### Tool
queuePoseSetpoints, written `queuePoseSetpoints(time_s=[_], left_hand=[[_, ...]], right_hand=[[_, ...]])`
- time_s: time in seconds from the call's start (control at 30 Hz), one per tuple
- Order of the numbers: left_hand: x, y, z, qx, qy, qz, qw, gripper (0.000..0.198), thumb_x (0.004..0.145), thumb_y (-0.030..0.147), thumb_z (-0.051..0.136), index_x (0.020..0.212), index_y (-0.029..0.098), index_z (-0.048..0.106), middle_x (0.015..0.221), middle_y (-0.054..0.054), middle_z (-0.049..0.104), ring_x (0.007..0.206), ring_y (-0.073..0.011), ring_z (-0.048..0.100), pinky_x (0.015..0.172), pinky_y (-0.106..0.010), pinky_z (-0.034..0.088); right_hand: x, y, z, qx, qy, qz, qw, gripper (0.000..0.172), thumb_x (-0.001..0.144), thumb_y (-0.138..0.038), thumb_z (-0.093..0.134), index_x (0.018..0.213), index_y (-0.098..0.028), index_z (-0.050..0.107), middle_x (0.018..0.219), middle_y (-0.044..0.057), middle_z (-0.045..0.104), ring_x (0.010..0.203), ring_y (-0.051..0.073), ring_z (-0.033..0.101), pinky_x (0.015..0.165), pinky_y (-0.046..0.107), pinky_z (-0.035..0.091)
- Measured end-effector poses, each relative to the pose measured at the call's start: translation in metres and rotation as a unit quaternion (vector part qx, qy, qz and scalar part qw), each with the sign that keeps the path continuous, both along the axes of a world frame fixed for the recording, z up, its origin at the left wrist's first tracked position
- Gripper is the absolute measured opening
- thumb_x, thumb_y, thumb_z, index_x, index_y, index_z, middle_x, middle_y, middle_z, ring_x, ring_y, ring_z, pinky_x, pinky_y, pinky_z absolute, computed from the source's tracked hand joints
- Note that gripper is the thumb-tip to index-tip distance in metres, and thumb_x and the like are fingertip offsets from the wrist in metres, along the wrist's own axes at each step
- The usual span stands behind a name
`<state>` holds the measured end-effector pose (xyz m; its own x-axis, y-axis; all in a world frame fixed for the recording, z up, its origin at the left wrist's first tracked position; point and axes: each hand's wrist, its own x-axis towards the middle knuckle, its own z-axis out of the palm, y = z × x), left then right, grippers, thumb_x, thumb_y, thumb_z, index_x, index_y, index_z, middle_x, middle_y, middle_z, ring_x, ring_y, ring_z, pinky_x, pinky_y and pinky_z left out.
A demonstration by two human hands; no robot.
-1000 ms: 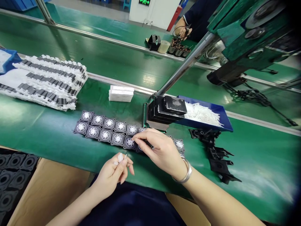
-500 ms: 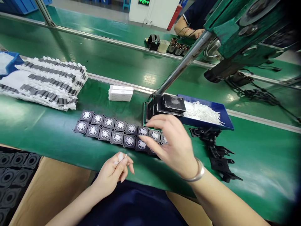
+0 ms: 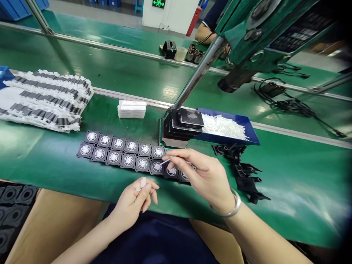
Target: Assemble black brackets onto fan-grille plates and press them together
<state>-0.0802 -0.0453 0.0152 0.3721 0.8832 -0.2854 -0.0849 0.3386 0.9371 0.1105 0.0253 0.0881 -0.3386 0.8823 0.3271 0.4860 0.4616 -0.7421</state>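
My right hand [image 3: 210, 176] is closed in a pinch on a thin white strip [image 3: 164, 162]. The strip's free tip is over a black square plate with a white swirl [image 3: 157, 167] in the front row; whether it touches cannot be told. Two rows of such plates [image 3: 113, 157] lie side by side on the green bench, and my right hand covers part of the right end. Nearer my body, my left hand [image 3: 134, 198] is closed around small white pieces [image 3: 143, 182], which stick up between thumb and fingers.
Behind the plates stands a green press [image 3: 247, 36] with black blocks [image 3: 189, 119] at its base. A blue tray [image 3: 254, 135] of white strips and black brackets [image 3: 244, 176] sit rightward. White boxes [image 3: 132, 110] and foam-packed grey parts [image 3: 49, 99] lie left. A co-worker's arm [image 3: 203, 33] shows beyond.
My right thumb and forefinger, apart over the plates before, are now pinched on a thin white strip. My left hand stays nearly still. The whole view has shifted slightly to the right.
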Motion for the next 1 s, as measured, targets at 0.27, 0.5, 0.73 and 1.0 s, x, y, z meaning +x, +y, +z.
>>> queuePoseSetpoints(time_s=[0.27, 0.5, 0.73, 1.0], left_hand=[[0.006, -0.004, -0.003, -0.070, -0.037, -0.020, 0.997, 0.038, 0.095, 0.057, 0.044, 0.096, 0.020, 0.049, 0.072, 0.004, 0.051, 0.048, -0.0055, 0.041, 0.043, -0.019, 0.027], [0.008, -0.003, -0.003, -0.077, -0.024, -0.036, 0.996, 0.039, 0.095, 0.056, 0.046, 0.100, 0.017, 0.051, 0.074, 0.002, 0.055, 0.048, -0.0063, 0.049, 0.042, -0.018, 0.034], [0.006, -0.006, 0.003, -0.055, -0.020, -0.062, 0.996, 0.036, 0.098, 0.053, 0.041, 0.097, 0.018, 0.051, 0.074, 0.001, 0.056, 0.049, -0.0065, 0.049, 0.043, -0.019, 0.035], [0.010, -0.005, 0.009, 0.083, 0.063, -0.087, 0.991, 0.039, 0.103, 0.041, 0.036, 0.079, 0.017, 0.054, 0.056, 0.004, 0.050, 0.049, -0.0074, 0.043, 0.056, -0.022, 0.040]], right_hand=[[-0.002, 0.001, -0.023, 0.145, -0.088, 0.036, 0.985, 0.016, 0.097, -0.018, 0.054, 0.103, -0.017, 0.069, 0.091, 0.006, 0.076, 0.080, 0.017, 0.069, 0.075, 0.032, 0.057], [-0.001, 0.008, -0.024, 0.123, -0.122, 0.071, 0.982, 0.010, 0.095, -0.024, 0.059, 0.091, -0.016, 0.064, 0.081, 0.005, 0.070, 0.077, 0.017, 0.064, 0.074, 0.032, 0.054], [0.010, 0.000, 0.011, 0.163, -0.081, -0.025, 0.983, 0.011, 0.093, -0.026, 0.062, 0.102, -0.019, 0.062, 0.091, 0.008, 0.066, 0.088, 0.020, 0.062, 0.078, 0.035, 0.053], [0.001, -0.033, -0.025, -0.067, 0.000, 0.117, 0.991, 0.015, 0.095, -0.024, 0.059, 0.083, -0.017, 0.062, 0.077, 0.001, 0.060, 0.071, 0.011, 0.057, 0.064, 0.023, 0.047]])
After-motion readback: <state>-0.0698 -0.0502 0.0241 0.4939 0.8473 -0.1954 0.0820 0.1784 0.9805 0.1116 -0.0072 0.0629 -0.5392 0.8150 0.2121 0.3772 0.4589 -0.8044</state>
